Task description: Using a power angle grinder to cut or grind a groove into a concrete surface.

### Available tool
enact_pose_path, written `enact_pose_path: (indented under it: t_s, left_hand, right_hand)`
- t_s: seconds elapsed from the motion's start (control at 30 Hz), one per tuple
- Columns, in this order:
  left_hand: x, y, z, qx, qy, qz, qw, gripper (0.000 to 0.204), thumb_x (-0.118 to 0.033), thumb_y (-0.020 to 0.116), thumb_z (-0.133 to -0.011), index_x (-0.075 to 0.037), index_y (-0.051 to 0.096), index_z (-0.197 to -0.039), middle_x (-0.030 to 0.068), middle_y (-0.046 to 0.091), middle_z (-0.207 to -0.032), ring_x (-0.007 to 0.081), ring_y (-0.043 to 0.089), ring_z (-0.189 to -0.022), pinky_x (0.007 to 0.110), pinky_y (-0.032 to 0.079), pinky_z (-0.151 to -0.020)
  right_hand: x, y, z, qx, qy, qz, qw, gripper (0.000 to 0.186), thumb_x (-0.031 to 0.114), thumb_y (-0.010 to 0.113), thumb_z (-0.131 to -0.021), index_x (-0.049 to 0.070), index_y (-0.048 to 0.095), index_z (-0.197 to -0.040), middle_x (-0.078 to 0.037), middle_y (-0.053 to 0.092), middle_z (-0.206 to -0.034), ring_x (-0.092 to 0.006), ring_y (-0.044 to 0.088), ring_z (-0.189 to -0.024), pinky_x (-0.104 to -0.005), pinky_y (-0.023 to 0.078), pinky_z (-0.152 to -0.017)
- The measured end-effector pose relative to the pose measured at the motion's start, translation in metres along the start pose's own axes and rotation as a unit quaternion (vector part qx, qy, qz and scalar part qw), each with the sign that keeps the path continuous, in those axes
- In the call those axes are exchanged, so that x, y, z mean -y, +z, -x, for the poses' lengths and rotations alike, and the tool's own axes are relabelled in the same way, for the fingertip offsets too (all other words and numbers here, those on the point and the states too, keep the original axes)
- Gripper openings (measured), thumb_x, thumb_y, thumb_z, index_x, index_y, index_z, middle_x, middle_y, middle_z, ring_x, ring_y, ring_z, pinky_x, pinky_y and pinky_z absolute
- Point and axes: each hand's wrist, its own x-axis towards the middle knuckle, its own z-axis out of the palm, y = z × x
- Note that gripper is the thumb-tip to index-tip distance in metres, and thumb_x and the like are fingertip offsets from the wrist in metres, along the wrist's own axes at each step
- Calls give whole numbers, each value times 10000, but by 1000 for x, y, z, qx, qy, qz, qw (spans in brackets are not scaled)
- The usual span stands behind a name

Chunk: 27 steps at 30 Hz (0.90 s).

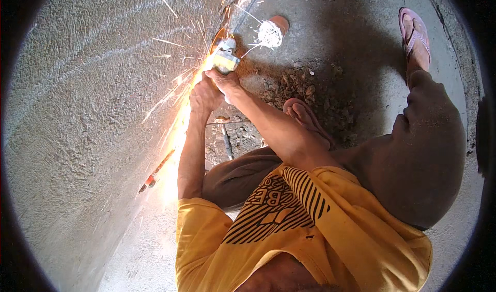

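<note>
An angle grinder (226, 58) with a yellow and grey body is against the rough plastered wall (103, 85), and orange sparks (173, 96) spray from it along the wall. My left hand (205, 96) wraps round the rear of its body. Just ahead, my right hand (223, 81) also grips it, close behind the grey head. The contact between disc and wall is partly lost in orange glare. Both forearms reach forward to the tool.
A bundle of white strands (269, 35) sits against a reddish-brown round object (280, 23) beyond the grinder. Broken rubble (305, 88) lies near my feet, which wear pink flip-flops (413, 31). A dark-handled tool (227, 142) and a thin cord (232, 122) lie by my left forearm. A red-orange tool (150, 180) is beside the wall.
</note>
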Motion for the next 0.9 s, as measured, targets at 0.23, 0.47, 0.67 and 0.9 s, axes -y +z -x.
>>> enact_pose_path:
  t_s: [0.23,0.47,0.67,0.9]
  left_hand:
    - [14,13,-6,2,8,-31,999,605,-333,681,-755,16,434,-1183,305,655,-881,449,654,-852,500,536,-756]
    - [20,22,-10,-44,74,-45,995,549,-334,678,-764,14,485,-1143,280,666,-867,427,666,-841,480,553,-715]
    - [37,35,-16,-41,106,-56,992,518,-335,667,-776,3,503,-1132,258,673,-839,411,677,-796,474,556,-690]
    - [9,14,-7,-45,38,-29,998,537,-326,678,-769,4,493,-1151,274,664,-867,426,666,-813,480,549,-694]
  right_hand:
    - [-2,2,0,31,-7,-30,999,517,268,813,-646,43,636,-1077,-65,667,-1044,-175,608,-937,-343,470,-803]
    - [-9,0,-8,12,-15,-21,1000,516,266,821,-633,48,638,-1063,-60,669,-1025,-179,612,-921,-339,475,-807]
    - [-3,1,-4,0,-4,-1,1000,483,276,822,-638,52,648,-1030,-59,674,-997,-181,622,-879,-335,484,-785]
    - [-1,1,-4,-15,-43,-21,999,477,289,827,-639,52,651,-1013,-53,672,-985,-175,619,-870,-334,485,-779]
